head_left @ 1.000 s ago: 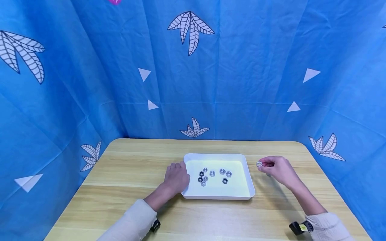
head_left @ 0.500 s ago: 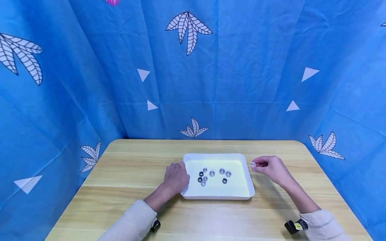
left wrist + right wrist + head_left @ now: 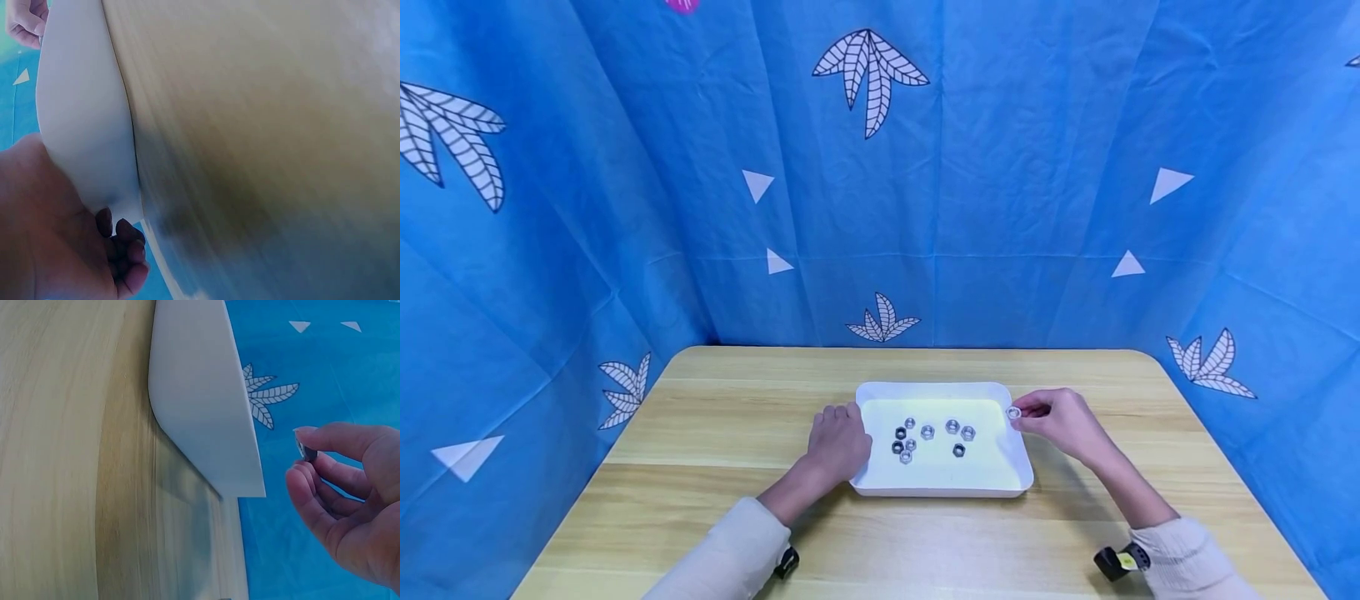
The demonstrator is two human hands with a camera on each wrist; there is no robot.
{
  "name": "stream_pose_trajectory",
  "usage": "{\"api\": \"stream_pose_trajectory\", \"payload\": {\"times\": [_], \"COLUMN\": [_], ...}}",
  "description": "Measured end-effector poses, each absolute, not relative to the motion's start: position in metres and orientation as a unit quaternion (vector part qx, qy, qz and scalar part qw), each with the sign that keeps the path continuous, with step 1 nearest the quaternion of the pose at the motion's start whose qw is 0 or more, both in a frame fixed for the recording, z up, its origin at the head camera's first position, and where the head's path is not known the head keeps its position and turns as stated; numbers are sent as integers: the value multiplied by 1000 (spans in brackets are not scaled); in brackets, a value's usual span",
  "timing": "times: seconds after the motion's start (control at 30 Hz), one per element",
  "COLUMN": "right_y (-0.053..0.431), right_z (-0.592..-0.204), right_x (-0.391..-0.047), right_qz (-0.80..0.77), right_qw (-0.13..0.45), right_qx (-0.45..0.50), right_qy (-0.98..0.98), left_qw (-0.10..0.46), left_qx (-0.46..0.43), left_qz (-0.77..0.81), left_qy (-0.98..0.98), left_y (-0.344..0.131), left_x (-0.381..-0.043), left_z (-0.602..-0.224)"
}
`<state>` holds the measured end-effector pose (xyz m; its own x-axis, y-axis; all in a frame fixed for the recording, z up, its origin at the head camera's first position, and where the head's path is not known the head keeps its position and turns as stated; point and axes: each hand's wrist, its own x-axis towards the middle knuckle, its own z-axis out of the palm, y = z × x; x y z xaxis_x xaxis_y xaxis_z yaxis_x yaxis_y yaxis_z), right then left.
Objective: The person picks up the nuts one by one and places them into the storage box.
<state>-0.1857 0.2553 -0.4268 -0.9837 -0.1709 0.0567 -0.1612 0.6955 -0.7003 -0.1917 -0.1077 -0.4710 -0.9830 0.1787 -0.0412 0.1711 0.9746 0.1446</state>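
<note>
My right hand (image 3: 1060,423) pinches a silvery hex nut (image 3: 1013,412) between thumb and fingertips, over the right wall of a white tray (image 3: 988,471). Seen from the right wrist, the nut (image 3: 306,452) is nearly edge-on, and the hand (image 3: 369,494) is apart from the tray wall (image 3: 203,394). My left hand (image 3: 841,442) grips the tray's left side. In the left wrist view its fingers (image 3: 133,250) curl near the outer wall (image 3: 87,112), and the thumb is hidden. Inside the tray lie several loose nuts, some silvery (image 3: 927,432), some dark (image 3: 958,451).
The tray stands on a light wooden table (image 3: 737,417) with rounded far corners. A blue patterned curtain (image 3: 1030,192) hangs behind and at both sides. A dark band with a small device (image 3: 1112,564) sits on my right wrist.
My right hand has carried the pinched nut leftward, from beside the tray to over its right wall. A small object below that hand is no longer visible. The left hand and tray stay put.
</note>
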Motion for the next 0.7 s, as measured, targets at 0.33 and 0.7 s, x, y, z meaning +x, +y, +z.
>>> {"api": "stream_pose_trajectory", "payload": {"times": [0.33, 0.7], "right_y": [241, 230], "right_z": [-429, -437], "right_x": [-186, -186], "right_qz": [-399, -404], "right_qw": [31, 44], "right_qx": [-97, -103], "right_qy": [911, 908], "left_qw": [35, 32], "left_qx": [82, 86], "left_qz": [67, 66], "left_qy": [994, 994], "left_y": [-107, -108], "left_x": [-193, -195], "left_z": [-470, -474]}}
